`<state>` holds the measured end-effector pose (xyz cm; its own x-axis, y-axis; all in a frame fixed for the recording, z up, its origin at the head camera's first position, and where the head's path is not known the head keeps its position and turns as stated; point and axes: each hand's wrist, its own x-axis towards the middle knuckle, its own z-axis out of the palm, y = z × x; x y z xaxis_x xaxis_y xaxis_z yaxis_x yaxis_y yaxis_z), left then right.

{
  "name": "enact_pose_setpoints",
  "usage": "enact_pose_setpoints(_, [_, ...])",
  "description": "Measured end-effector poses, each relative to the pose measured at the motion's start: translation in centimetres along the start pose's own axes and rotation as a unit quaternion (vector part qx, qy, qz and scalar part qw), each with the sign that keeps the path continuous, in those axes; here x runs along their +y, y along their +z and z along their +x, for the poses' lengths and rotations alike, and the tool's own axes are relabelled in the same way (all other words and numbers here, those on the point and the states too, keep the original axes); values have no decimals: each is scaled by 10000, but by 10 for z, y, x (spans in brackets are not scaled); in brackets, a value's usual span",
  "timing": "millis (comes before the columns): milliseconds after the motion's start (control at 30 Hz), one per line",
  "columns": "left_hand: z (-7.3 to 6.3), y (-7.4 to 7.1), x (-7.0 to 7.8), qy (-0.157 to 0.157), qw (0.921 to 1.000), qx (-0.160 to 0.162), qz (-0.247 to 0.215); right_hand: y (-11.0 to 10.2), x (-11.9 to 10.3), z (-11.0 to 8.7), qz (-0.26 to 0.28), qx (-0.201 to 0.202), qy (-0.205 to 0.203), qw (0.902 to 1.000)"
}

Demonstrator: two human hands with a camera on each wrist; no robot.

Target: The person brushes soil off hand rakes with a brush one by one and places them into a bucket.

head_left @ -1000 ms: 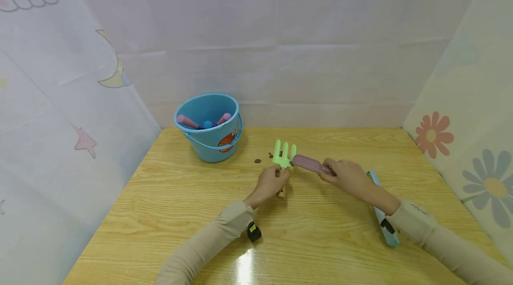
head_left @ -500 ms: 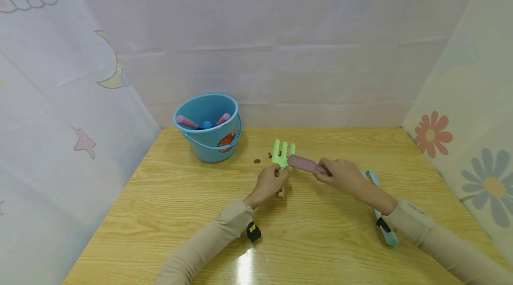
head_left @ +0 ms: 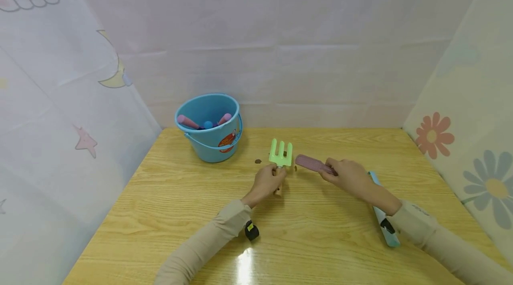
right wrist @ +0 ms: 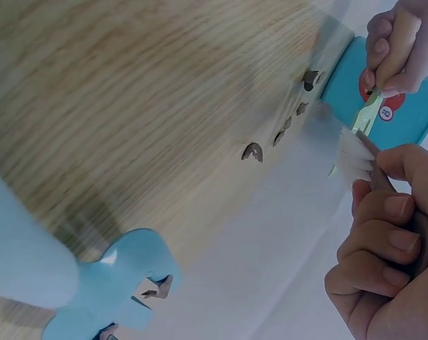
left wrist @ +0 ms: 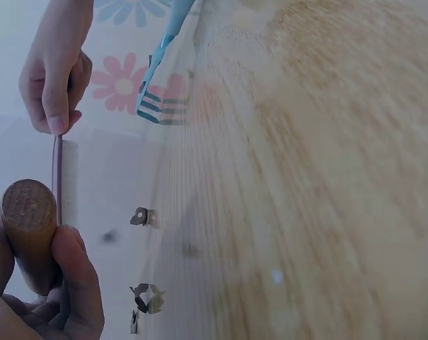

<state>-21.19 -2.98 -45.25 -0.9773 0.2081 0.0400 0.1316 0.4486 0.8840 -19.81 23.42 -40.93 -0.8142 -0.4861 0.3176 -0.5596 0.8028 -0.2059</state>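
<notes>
In the head view my left hand grips the wooden handle of a green three-tined hand fork, its tines pointing away from me. The handle's round end faces the left wrist camera. My right hand holds a mauve brush by its handle. White bristles show on its underside in the right wrist view. The brush head stands just right of the fork, with a gap between them in the head view. Small dark brown flakes lie around the fork, one flake between the two tools.
A blue bucket with pink-handled tools inside stands at the back left. Under my right forearm lies a long light-blue tool, whose tines show in the left wrist view. Fabric screens close off the back and sides.
The fork has shifted slightly left. The brush, which overlapped the fork's right side half a second ago, has moved back right, and a flake now shows between them.
</notes>
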Motion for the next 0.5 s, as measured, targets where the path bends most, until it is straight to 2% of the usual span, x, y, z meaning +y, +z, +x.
enact_pose_setpoints(233, [1,-5,0,57,9999,77,136,-1,0,-3,-15,-112,132,9998])
enact_pose_setpoints(500, [0,-12,5,120,9997,131,183,-1,1,-3,-13,-36,19,10000])
